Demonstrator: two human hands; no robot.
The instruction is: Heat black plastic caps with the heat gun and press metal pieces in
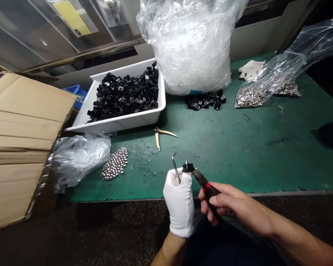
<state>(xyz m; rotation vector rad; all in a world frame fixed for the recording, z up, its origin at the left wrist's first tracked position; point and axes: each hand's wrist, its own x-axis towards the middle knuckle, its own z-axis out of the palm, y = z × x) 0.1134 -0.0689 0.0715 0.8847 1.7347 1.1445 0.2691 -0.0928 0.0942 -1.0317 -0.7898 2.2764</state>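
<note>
White fabric glove (pixel 179 203) on left hand (pixel 177 195); right hand (pixel 233 207) bare; dark clothing (pixel 224 244).

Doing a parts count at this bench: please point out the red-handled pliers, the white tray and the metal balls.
Red-handled pliers (pixel 209 193): head view, on the red grip.
White tray (pixel 130 122): head view, on its front wall.
Metal balls (pixel 114 164): head view, mid-pile.

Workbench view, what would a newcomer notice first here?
A white tray heaped with black square parts stands at the back of the green workbench, beside a bulging clear plastic bag. At the front, the white-gloved left hand and bare right hand work a small black part with red-handled pliers.
</note>
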